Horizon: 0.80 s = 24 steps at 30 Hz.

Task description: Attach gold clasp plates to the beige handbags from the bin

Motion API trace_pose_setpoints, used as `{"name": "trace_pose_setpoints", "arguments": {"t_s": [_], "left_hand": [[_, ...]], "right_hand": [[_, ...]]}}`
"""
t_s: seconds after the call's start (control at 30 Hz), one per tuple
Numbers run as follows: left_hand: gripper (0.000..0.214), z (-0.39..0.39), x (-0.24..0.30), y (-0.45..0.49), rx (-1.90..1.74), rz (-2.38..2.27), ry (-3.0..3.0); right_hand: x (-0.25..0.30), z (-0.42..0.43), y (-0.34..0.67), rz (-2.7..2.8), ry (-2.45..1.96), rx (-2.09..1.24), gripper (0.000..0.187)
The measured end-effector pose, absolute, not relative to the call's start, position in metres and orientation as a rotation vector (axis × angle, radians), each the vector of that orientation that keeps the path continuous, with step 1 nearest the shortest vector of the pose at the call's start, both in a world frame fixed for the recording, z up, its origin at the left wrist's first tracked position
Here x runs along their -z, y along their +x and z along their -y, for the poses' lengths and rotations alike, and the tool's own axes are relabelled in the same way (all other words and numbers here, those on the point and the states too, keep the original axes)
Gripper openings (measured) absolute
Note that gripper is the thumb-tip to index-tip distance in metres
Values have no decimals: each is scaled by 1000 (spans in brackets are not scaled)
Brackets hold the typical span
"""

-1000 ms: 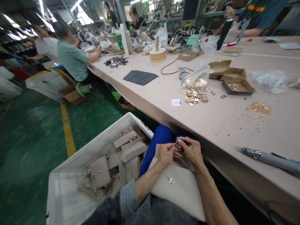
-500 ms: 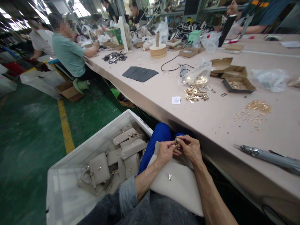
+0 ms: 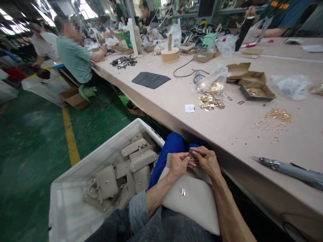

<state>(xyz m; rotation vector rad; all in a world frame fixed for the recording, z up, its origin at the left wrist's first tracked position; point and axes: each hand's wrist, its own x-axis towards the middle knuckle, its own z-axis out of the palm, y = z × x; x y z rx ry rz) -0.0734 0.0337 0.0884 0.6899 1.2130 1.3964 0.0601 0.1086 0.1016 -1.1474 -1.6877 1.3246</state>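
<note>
A beige handbag [image 3: 189, 201] lies across my lap, with a small shiny metal clasp [image 3: 183, 192] on its face. Above its far part, both hands meet at a small gold rectangular metal frame [image 3: 190, 154]. My right hand [image 3: 209, 160] pinches this frame between thumb and fingers. From the other side, my left hand [image 3: 179, 164] is closed, its fingertips against the same frame. My fingers partly cover the frame and the bag's edge behind it.
At my left, a white bin [image 3: 68, 191] holds several beige bags [image 3: 107, 181]. On the table [image 3: 222, 134] are a pile of gold frames [image 3: 210, 102], tiny gold pieces [image 3: 279, 115], an open box [image 3: 257, 92] and a grey electric screwdriver [image 3: 290, 169]. Co-workers sit further along.
The gold frame has turned slightly between my fingers, so its opening shows more. My right hand has shifted a little; the bag stays on my lap.
</note>
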Motion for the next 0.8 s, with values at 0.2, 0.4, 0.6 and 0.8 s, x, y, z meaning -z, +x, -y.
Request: {"name": "trace_pose_setpoints", "arguments": {"t_s": [0.2,0.4,0.6,0.8], "left_hand": [[43,-34,-88,-72,-1417,-1257,681],[45,-34,-88,-69,-1430,-1267,637],[48,-36,-89,-66,-1451,-1329,589],[43,-32,-98,-68,-1441,-1365,582]], "right_hand": [[-103,-108,63,1739,-1100,-1312,29],[-104,-107,63,1709,-1096,-1327,30],[-102,-108,61,1722,-1083,-1351,29],[-131,-103,75,1748,-1185,-1040,32]]}}
